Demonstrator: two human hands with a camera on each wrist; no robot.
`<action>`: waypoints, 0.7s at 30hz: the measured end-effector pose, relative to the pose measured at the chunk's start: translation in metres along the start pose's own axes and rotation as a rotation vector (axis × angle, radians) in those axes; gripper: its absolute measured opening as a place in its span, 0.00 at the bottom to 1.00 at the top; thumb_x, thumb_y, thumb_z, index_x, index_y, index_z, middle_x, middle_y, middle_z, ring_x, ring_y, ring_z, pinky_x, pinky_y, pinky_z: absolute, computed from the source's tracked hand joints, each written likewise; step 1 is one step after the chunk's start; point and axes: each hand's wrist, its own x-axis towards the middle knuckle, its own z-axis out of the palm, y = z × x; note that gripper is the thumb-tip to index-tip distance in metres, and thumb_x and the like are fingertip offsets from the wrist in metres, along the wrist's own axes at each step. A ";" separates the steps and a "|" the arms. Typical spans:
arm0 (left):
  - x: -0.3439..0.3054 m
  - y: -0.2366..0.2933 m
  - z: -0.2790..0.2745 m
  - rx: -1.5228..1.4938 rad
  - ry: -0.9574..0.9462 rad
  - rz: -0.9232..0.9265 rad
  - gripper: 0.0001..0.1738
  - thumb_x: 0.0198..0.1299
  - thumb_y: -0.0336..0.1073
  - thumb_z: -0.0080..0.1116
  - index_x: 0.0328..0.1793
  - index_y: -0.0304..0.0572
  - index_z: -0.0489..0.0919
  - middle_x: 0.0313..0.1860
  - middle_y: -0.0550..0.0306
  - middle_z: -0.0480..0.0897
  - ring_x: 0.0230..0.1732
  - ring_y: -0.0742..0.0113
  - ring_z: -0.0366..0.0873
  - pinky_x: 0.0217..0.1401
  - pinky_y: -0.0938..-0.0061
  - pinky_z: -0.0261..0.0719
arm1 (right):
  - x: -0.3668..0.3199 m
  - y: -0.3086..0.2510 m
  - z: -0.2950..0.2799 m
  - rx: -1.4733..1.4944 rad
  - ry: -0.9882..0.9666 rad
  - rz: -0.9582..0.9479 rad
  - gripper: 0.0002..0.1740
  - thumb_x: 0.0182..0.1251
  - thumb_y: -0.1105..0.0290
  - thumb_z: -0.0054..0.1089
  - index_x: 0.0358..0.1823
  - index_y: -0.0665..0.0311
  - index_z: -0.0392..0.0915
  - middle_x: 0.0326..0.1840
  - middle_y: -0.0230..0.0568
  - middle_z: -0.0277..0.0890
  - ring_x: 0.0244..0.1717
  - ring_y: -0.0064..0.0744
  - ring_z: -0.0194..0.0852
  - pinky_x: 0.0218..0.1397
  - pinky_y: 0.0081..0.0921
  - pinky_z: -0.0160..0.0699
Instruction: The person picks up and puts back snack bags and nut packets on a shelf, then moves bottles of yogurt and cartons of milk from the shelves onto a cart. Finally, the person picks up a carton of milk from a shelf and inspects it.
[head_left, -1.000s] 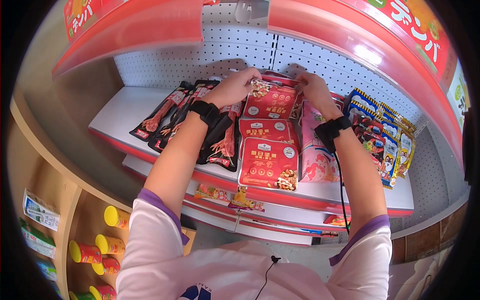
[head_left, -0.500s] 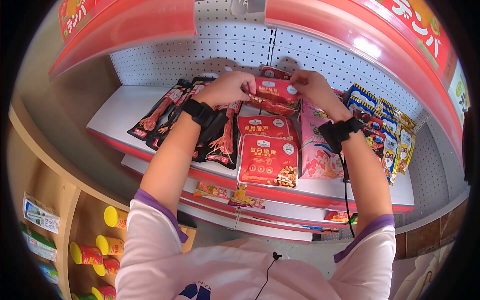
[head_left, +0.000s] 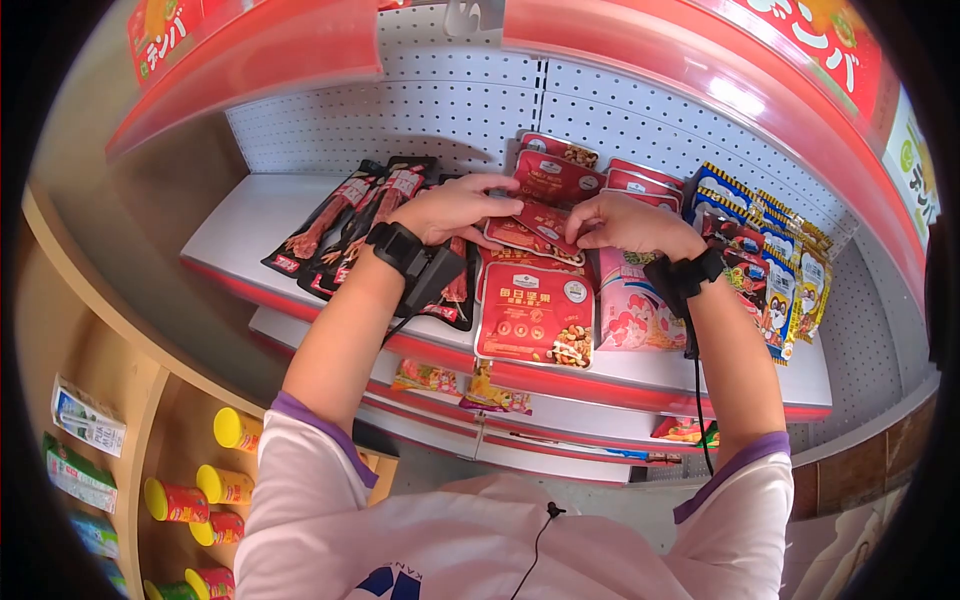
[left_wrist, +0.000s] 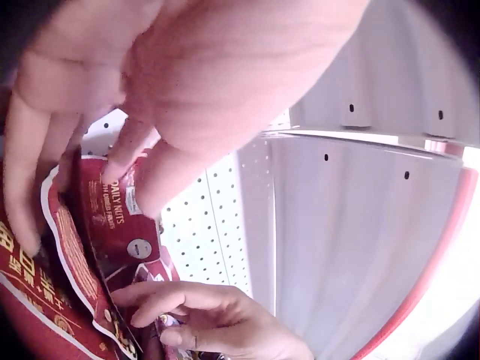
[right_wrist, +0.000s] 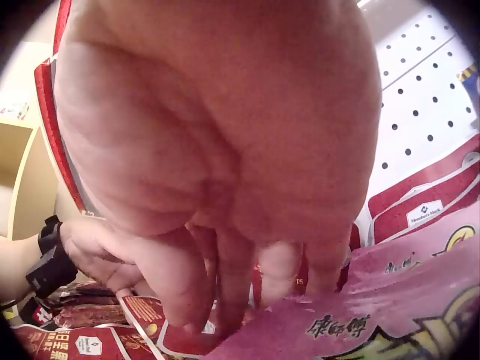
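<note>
My left hand (head_left: 455, 210) is at the left edge of a red daily-nuts packet (head_left: 546, 224) on the middle stack. In the left wrist view its fingers lie on both sides of the edge of this packet (left_wrist: 71, 251). My right hand (head_left: 640, 222) bends its fingers at the packet's right edge, fingertips right at the rim. The packet leans low over the packets beneath. Behind it stands another red nut packet (head_left: 556, 180), marked DAILY NUTS. A red nut packet (head_left: 535, 315) with a nut picture lies in front of both hands.
Black meat-snack packs (head_left: 325, 225) lie to the left. A pink packet (head_left: 640, 310) is under my right wrist, with blue and yellow snack bags (head_left: 780, 280) further right. More red packets (head_left: 643, 180) stand behind the right hand. A red shelf edge (head_left: 680, 80) overhangs the pegboard.
Both hands have come down and toward me from the back of the shelf. The nut packet between them has tipped lower, uncovering the packets standing behind.
</note>
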 end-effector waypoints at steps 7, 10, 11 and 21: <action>0.017 -0.014 -0.006 -0.011 0.110 0.061 0.12 0.55 0.31 0.60 0.45 0.34 0.81 0.37 0.55 0.82 0.38 0.69 0.80 0.40 0.75 0.81 | -0.003 0.001 0.000 0.010 0.225 0.017 0.06 0.58 0.76 0.57 0.37 0.67 0.78 0.34 0.38 0.79 0.38 0.26 0.76 0.45 0.23 0.72; -0.004 -0.002 -0.003 0.168 0.173 0.163 0.08 0.53 0.29 0.60 0.38 0.34 0.83 0.34 0.56 0.83 0.35 0.70 0.80 0.38 0.78 0.79 | -0.007 0.004 -0.004 0.010 0.380 0.028 0.07 0.58 0.75 0.56 0.38 0.66 0.78 0.36 0.41 0.79 0.39 0.30 0.77 0.45 0.25 0.72; -0.015 0.004 -0.001 0.351 0.243 0.287 0.07 0.53 0.28 0.60 0.37 0.34 0.83 0.33 0.56 0.83 0.35 0.71 0.80 0.38 0.79 0.78 | -0.009 0.005 -0.005 0.041 0.456 0.061 0.08 0.59 0.74 0.56 0.39 0.66 0.78 0.36 0.41 0.79 0.39 0.30 0.77 0.44 0.25 0.72; -0.056 0.030 -0.001 0.294 0.262 0.523 0.08 0.55 0.23 0.57 0.42 0.33 0.81 0.35 0.57 0.83 0.38 0.76 0.79 0.40 0.81 0.76 | -0.005 -0.038 -0.009 0.482 0.599 -0.069 0.23 0.66 0.63 0.56 0.59 0.65 0.65 0.46 0.41 0.75 0.46 0.24 0.72 0.51 0.21 0.70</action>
